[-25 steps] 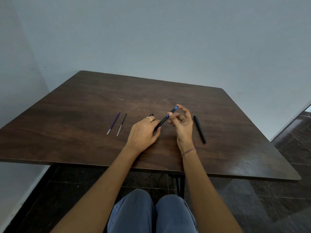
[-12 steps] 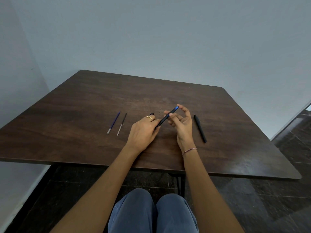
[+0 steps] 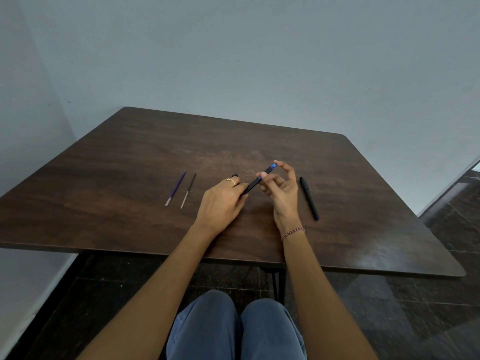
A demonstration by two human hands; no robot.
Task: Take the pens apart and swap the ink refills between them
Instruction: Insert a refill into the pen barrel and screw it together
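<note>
The left hand grips the lower end of the blue-tipped pen, and the right hand pinches its upper end, holding it tilted above the surface. A black pen lies just right of the hands. A blue refill and a black refill lie side by side to the left.

One head-worn camera looks forward and down over the near table; wall behind it.
</note>
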